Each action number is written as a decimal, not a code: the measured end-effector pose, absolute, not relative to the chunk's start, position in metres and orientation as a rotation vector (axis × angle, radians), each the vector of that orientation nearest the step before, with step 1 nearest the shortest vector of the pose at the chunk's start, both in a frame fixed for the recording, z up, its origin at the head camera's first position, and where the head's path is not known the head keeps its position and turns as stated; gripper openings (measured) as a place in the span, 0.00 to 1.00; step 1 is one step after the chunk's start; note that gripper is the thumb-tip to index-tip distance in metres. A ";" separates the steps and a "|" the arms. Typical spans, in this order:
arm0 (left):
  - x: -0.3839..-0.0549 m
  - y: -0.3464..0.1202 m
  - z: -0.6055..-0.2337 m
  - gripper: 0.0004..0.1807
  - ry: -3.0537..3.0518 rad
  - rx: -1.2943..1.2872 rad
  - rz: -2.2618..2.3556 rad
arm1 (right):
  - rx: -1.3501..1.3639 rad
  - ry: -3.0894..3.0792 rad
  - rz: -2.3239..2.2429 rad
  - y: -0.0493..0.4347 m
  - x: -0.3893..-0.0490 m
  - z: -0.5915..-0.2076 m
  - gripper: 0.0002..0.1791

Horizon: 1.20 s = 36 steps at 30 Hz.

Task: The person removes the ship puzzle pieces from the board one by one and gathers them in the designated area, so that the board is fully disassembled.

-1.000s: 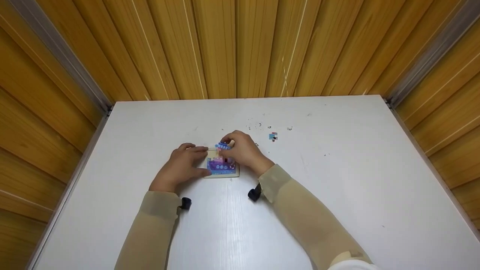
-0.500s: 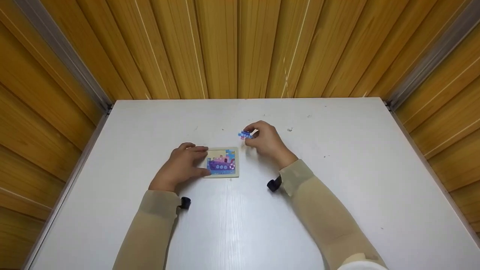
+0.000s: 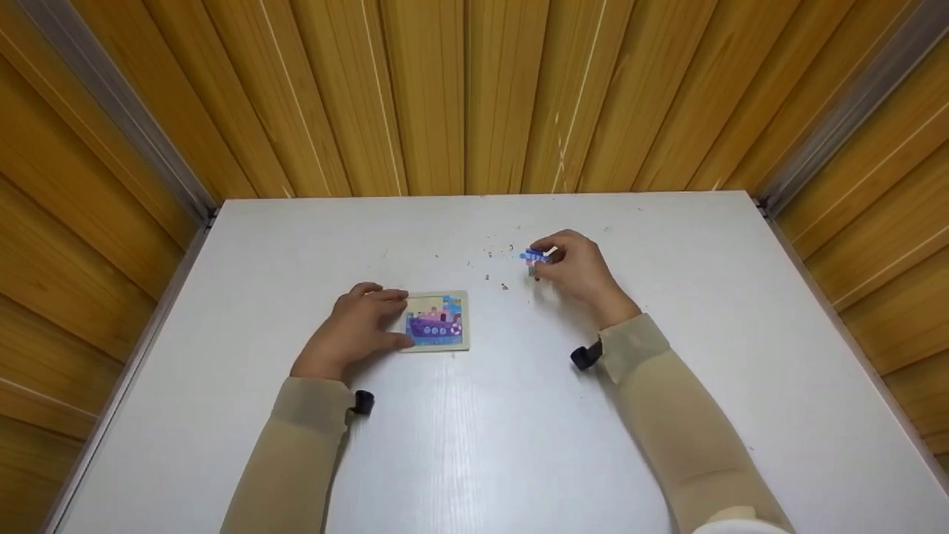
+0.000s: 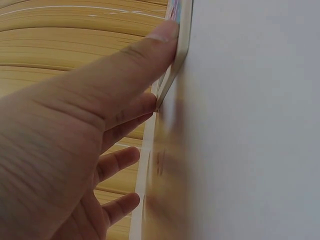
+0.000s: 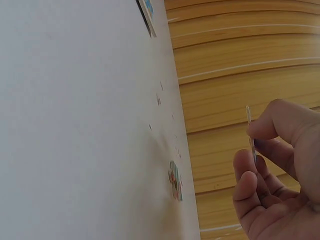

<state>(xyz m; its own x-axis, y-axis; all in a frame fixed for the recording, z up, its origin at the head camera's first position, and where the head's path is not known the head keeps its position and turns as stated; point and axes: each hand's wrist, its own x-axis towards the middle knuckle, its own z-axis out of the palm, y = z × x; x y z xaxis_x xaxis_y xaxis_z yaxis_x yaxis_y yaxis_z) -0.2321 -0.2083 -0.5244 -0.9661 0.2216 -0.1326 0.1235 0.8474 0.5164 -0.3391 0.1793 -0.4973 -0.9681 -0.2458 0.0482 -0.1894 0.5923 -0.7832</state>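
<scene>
A small jigsaw puzzle (image 3: 434,326) with a purple ship picture lies in a pale wooden frame on the white table. Its upper left part shows bare backing. My left hand (image 3: 356,322) rests at the frame's left side with fairly straight fingers, the thumb on the lower corner and the index finger by the upper one. To the right, my right hand (image 3: 582,271) pinches a blue puzzle piece (image 3: 535,256) between thumb and fingers; it hangs above the table, edge-on in the right wrist view. Below it lies another puzzle piece (image 5: 175,181), mostly covered in the head view.
Small dark specks (image 3: 504,286) and scuff marks dot the white table (image 3: 474,445) between the puzzle and the right hand. Yellow wood-look panels (image 3: 474,96) rise behind the table and on both sides. A black wrist camera (image 3: 586,357) sits under each sleeve cuff.
My right hand has moved right and away from the puzzle, carrying the blue puzzle piece from over the frame to above the loose piece. The left hand stays at the frame.
</scene>
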 end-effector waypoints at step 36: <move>-0.232 -0.210 -0.526 0.42 2.853 0.295 0.789 | 0.138 2.595 -1.551 0.229 -0.358 -0.514 0.17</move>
<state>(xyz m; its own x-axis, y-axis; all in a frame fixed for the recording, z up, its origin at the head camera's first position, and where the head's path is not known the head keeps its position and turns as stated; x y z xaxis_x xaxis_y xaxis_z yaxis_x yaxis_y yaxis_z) -0.2320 -0.2102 -0.5262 -0.9666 0.2331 -0.1068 0.1451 0.8406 0.5219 -0.3578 0.2288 -0.5142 -0.9893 0.0192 -0.1449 0.1367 0.4725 -0.8707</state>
